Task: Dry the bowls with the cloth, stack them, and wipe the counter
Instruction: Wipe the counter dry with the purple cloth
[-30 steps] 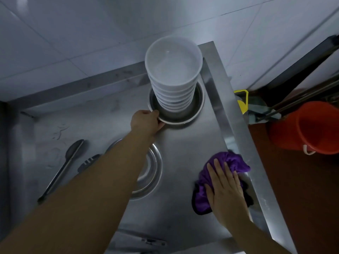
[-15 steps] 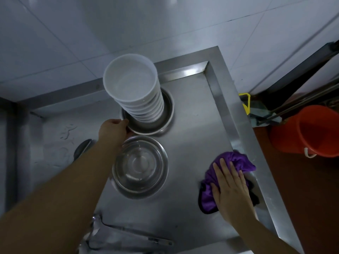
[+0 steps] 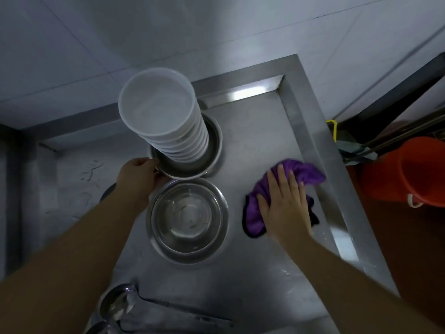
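The left hand (image 3: 137, 175) grips the rim of the steel bowl (image 3: 212, 155) carrying the stacked white bowls (image 3: 163, 121), probably to steady it, while the flat, open right hand (image 3: 283, 206) presses the purple cloth (image 3: 298, 173) on the bench (image 3: 260, 131) to wipe.

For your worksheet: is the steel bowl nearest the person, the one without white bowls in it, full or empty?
Empty. The near steel bowl stands upright with its bare, shiny base and inner rings fully showing; nothing lies inside.

The cloth (image 3: 298, 175) was purple with a black edge, the stacked bowls (image 3: 163, 131) white, the bench (image 3: 260, 145) and metal bowl (image 3: 187, 219) silver-grey, the bucket (image 3: 419, 172) orange.
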A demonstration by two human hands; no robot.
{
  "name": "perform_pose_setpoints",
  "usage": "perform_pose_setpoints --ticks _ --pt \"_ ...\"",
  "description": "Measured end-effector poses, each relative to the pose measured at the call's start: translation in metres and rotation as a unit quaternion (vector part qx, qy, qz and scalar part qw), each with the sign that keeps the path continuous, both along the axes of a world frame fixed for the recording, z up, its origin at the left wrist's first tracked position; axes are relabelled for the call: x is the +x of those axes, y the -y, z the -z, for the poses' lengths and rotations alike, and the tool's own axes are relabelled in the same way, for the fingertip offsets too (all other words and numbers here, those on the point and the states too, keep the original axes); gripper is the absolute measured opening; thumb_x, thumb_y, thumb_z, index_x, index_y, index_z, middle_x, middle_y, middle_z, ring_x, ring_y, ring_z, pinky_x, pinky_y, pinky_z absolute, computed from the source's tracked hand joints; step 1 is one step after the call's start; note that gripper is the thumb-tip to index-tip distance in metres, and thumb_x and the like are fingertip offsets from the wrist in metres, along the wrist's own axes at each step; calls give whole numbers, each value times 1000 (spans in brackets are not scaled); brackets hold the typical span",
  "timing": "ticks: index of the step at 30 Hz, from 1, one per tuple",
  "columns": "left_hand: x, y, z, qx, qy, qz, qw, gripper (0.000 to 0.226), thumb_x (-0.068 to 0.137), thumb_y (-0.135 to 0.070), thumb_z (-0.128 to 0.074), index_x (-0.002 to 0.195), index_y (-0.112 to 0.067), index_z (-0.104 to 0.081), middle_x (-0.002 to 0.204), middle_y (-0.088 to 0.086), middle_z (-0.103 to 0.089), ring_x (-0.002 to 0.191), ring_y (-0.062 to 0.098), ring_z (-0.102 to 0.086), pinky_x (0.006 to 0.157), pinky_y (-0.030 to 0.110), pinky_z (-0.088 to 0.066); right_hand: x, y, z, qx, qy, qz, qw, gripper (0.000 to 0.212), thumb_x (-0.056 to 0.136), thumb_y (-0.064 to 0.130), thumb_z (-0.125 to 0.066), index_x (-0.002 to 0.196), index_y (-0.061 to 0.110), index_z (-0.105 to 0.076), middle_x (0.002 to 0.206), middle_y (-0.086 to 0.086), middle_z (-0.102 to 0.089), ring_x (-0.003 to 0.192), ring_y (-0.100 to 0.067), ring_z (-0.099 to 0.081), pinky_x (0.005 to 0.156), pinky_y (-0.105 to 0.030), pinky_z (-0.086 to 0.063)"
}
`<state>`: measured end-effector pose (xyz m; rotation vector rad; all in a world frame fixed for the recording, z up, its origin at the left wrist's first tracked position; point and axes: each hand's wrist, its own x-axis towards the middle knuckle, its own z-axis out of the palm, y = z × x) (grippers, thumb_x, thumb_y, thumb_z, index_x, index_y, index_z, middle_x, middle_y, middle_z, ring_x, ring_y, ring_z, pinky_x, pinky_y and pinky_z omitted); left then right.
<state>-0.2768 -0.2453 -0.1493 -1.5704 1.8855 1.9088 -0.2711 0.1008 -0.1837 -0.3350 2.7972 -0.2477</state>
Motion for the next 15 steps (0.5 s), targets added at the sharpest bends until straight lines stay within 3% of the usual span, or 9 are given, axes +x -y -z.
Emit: perform_pose_setpoints --ticks 4,7,9,13,15 --pt "12 -10 -6 53 -33 -2 998 14 79 -12 -67 77 -5 -78 94 24 -79 92 36 -80 76 41 -66 -83 47 6 -14 -27 -12 999 71 109 52 -33 166 12 -26 175 -16 -17 159 -41 -19 131 -55 -12" --pt "18 -14 -3 72 -46 -23 996 29 90 -9 -65 113 9 -67 114 29 -74 104 36 -77 97 51 -61 -146 68 8 -18 -35 -1 999 74 109 54 -32 168 13 -18 176 -15 -8 161 -39 -12 131 -54 -7" --pt "19 -19 -5 87 -45 -41 994 35 100 -5 -61 130 10 -58 120 29 -73 108 35 -76 100 51 -60 -181 77 5 -37 -37 27 998 75 109 54 -32 169 14 -12 177 -14 -4 161 -38 -9 131 -52 -4" --pt "20 -31 -13 98 -55 -71 991 29 99 -2 -63 128 5 -61 112 26 -76 105 36 -77 96 52 -62 -206 100 4 -60 -53 87 993 78 109 52 -33 169 11 -6 177 -15 0 162 -38 -9 132 -51 -5" --pt "18 -34 -15 108 -59 -63 990 29 101 -1 -62 129 5 -62 112 25 -77 104 35 -78 96 51 -62 -196 104 5 -47 -62 40 996 78 108 53 -33 169 12 -8 177 -13 -2 162 -38 -9 132 -52 -7"
